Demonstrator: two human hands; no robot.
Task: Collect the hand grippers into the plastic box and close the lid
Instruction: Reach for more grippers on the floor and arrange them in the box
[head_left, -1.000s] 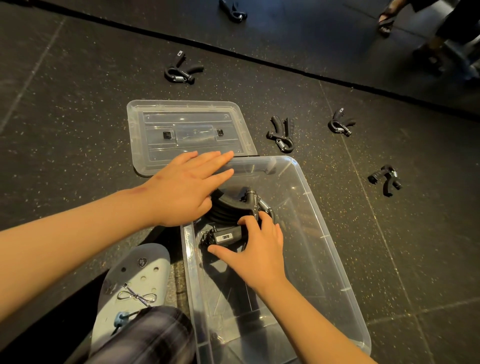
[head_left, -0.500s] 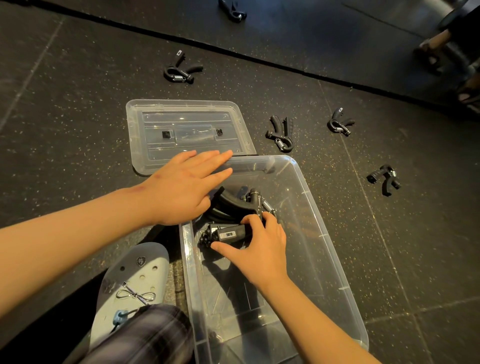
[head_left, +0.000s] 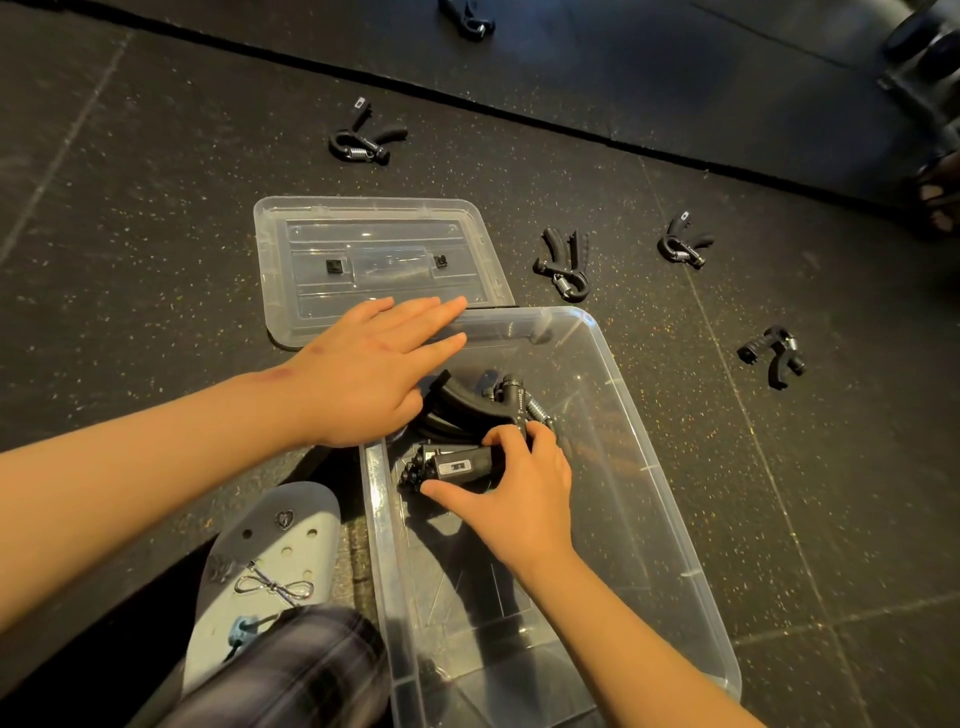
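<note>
Dim, warm light; wide-angle edge distortion; sharp.

Clear plastic box (head_left: 670, 499), clear lid (head_left: 291, 249); black hand grippers (head_left: 566, 265); speckled black floor (head_left: 156, 208); pale grey shoe (head_left: 275, 540).

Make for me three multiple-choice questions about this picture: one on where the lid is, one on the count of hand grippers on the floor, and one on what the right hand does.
1. Where is the lid of the box?
A) shut on top of it
B) flat on the floor beyond it
C) inside it

2. How many hand grippers lie on the floor outside the box?
A) two
B) eight
C) five

3. What does the right hand do?
A) grips a hand gripper inside the box
B) lifts the lid
C) rests flat on the floor

Answers:
1 B, the lid lies on the floor past the box's far end.
2 C, five show scattered on the floor.
3 A, its fingers curl round a black one in the box.
</note>
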